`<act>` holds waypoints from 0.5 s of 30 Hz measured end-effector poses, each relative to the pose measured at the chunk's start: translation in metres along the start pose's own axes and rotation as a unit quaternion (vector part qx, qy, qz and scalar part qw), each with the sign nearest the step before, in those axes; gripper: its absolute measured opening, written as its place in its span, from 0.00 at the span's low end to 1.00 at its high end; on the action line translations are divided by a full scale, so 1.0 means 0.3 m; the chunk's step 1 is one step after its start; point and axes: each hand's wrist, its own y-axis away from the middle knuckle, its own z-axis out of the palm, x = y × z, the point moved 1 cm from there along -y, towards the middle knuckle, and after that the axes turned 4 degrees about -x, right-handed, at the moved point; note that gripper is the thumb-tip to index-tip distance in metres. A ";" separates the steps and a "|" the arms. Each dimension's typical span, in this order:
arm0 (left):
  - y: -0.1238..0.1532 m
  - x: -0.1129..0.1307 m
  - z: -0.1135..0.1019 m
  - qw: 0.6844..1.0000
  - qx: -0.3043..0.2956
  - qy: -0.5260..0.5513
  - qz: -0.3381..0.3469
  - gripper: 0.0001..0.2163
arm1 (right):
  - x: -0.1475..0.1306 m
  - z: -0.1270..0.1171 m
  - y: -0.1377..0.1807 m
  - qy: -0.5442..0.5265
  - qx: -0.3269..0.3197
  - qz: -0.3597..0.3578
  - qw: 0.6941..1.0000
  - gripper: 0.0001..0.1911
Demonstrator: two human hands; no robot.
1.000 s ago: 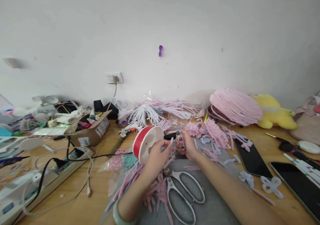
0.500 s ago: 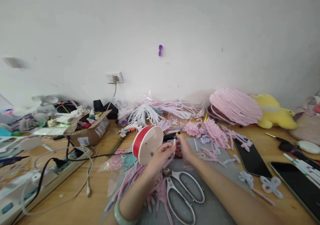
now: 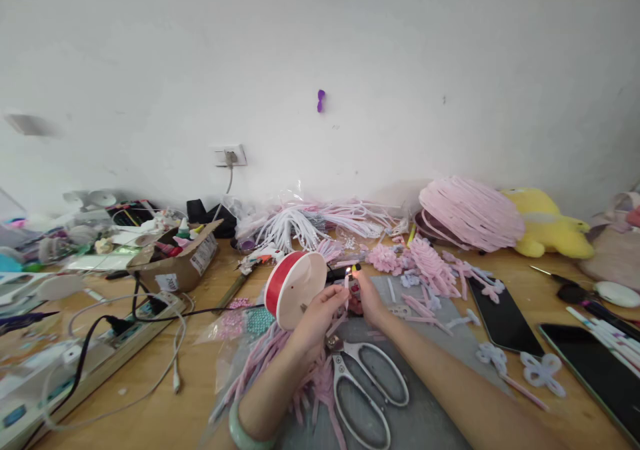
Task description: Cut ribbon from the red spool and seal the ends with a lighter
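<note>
My left hand (image 3: 324,310) is closed, its fingertips pinching a short pale pink strip (image 3: 347,282) that points upward; whether it is ribbon or chenille stem is hard to tell. Opposite it, my right hand (image 3: 370,300) is wrapped round a lighter (image 3: 356,269), mostly hidden by the fingers. A small bright flame shows at the strip's upper end. Just left of my hands stands a spool of red ribbon (image 3: 281,285) with white sides. Silver-handled scissors (image 3: 343,370) lie below my hands, beside a bundle of pink and lilac chenille stems (image 3: 255,363).
A grey mat (image 3: 425,363) covers the table's middle. Two phones (image 3: 505,317) and chenille flowers (image 3: 544,373) lie right. A power strip (image 3: 125,350) with cables and an open cardboard box (image 3: 190,263) are left. Pink coils (image 3: 470,213) and a yellow plush toy (image 3: 550,223) stand by the wall.
A flame now shows at the lighter's top, by the end of the strip; none was visible before. Both hands have stayed in almost the same place.
</note>
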 end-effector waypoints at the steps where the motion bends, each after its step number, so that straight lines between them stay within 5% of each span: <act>1: 0.001 0.002 0.000 1.000 0.001 0.001 0.000 0.15 | -0.005 0.004 0.005 -0.001 -0.001 0.002 1.000 0.16; 15: 0.002 0.010 -0.012 1.000 0.002 -0.017 -0.004 0.12 | -0.027 0.013 0.026 0.016 0.029 -0.033 0.999 0.12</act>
